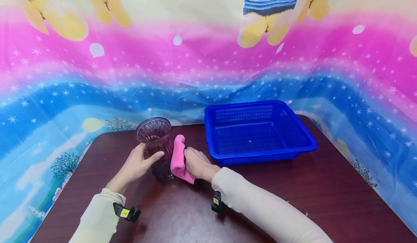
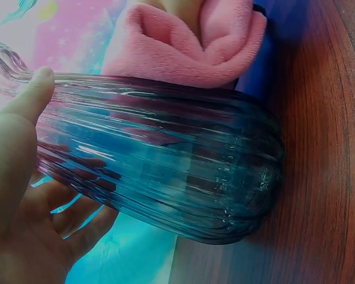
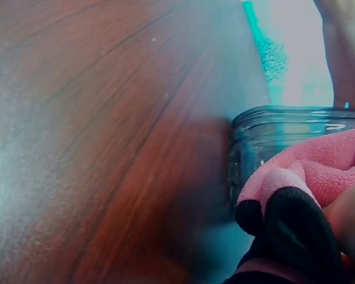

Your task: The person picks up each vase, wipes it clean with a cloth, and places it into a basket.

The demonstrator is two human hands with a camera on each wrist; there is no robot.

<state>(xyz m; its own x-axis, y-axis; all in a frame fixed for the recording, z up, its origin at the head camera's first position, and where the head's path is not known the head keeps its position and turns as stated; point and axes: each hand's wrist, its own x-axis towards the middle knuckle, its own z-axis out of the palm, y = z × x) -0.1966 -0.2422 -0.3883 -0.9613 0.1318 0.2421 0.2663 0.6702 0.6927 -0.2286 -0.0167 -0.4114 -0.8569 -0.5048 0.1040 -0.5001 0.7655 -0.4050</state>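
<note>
A ribbed, purplish glass vase (image 1: 160, 168) with a flared rim stands on the table. My left hand (image 1: 137, 165) grips it below the neck, thumb on the near side and fingers on the far side, as the left wrist view also shows. In my right hand (image 1: 198, 164) is a bunched pink cloth (image 1: 178, 159), held against the vase's right side. The cloth (image 2: 183, 59) touches the ribbed glass in the left wrist view. A black, looped part (image 3: 296, 228) hangs from the cloth in the right wrist view; most right fingers are hidden there.
A blue plastic basket (image 1: 260, 156) with perforated walls stands at the back right of the dark red-brown table (image 1: 182, 214). Behind the table hangs a colourful printed cloth backdrop (image 1: 156, 62). Each wrist wears a small black camera.
</note>
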